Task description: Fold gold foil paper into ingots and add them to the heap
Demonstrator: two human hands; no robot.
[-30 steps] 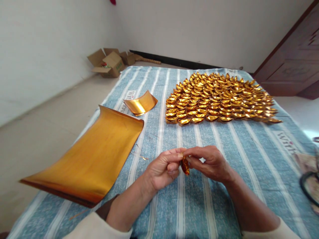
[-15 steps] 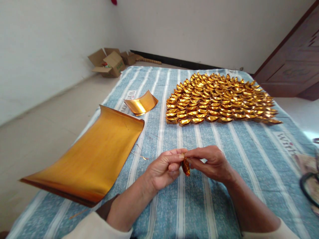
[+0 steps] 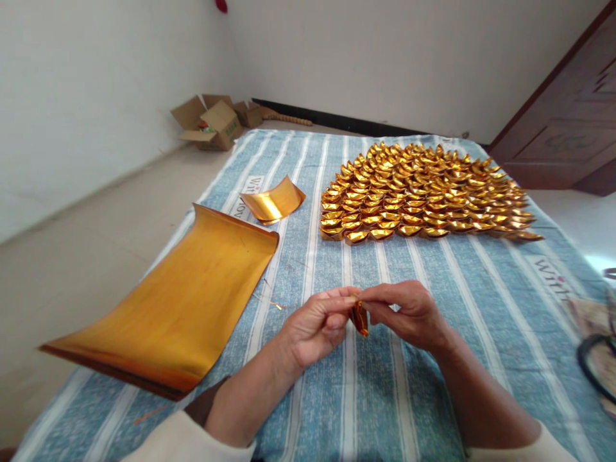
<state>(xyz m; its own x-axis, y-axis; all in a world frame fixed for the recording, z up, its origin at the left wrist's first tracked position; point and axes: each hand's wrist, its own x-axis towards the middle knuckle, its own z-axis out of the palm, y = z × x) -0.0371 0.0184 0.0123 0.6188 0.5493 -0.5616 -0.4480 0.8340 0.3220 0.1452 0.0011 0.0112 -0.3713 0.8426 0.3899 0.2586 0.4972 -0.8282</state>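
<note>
A small folded gold foil paper ingot (image 3: 360, 321) hangs between my two hands, above the front middle of the striped cloth. My left hand (image 3: 321, 324) pinches its upper end between thumb and fingers. From the other side, the thumb and fingertips of my right hand (image 3: 404, 312) close on the same end. Part of the folded piece is hidden behind the fingers. Beyond my hands, many finished gold foil ingots (image 3: 414, 192) stand in packed rows. To the left lies a large curled stack of gold foil sheets (image 3: 168, 301), with a smaller gold foil piece (image 3: 274, 200) behind it.
The blue-and-white striped cloth (image 3: 308, 398) covers the table. Thin scraps (image 3: 277, 306) lie beside the large sheets. Black-handled scissors (image 3: 597, 366) appear at the right edge. Open cardboard boxes (image 3: 212, 125) sit on the floor at the back left, and a wooden door (image 3: 563, 122) stands at the right.
The lower end of the folded foil ingot has swung slightly to the right. My fingers have shifted a little at its top; both hands keep their hold.
</note>
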